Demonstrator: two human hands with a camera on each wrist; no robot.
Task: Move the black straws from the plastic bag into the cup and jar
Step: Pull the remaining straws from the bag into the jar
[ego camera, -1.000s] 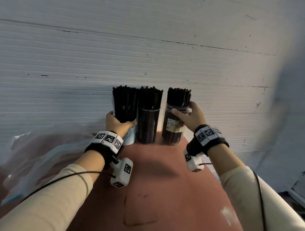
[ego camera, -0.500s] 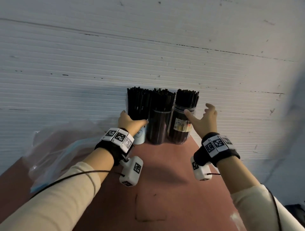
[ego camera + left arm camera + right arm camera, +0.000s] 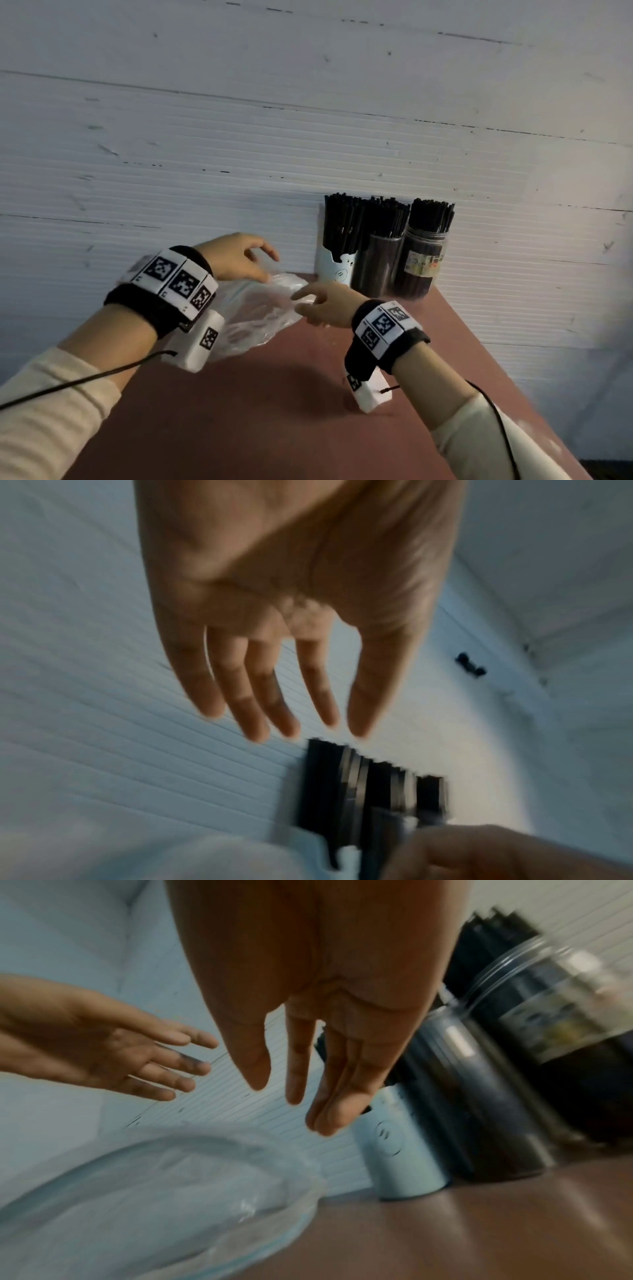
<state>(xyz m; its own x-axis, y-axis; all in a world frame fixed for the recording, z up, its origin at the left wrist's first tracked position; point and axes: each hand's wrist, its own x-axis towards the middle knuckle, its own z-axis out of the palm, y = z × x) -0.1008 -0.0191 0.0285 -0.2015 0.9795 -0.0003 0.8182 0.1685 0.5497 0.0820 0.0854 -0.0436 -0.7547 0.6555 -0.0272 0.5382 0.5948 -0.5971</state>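
Black straws (image 3: 387, 219) stand packed in three containers against the wall: a white cup (image 3: 334, 272), a dark cup (image 3: 376, 270) and a clear labelled jar (image 3: 423, 265). To their left, a clear plastic bag (image 3: 253, 315) lies crumpled on the red table (image 3: 274, 411); I see no straws in it. My left hand (image 3: 270, 267) hovers over the bag's far edge with its fingers relaxed and holds nothing. At the bag's right edge is my right hand (image 3: 298, 303), its fingers straight in the right wrist view (image 3: 291, 1099) just above the bag (image 3: 154, 1191). Contact with the bag is unclear.
A white ribbed wall (image 3: 239, 154) runs right behind the containers and the bag. The table's right edge (image 3: 507, 377) slants down past the jar. Cables run along both sleeves.
Both hands have let go of the containers and swung left to the plastic bag. The head view has turned left, so the containers now sit right of centre.
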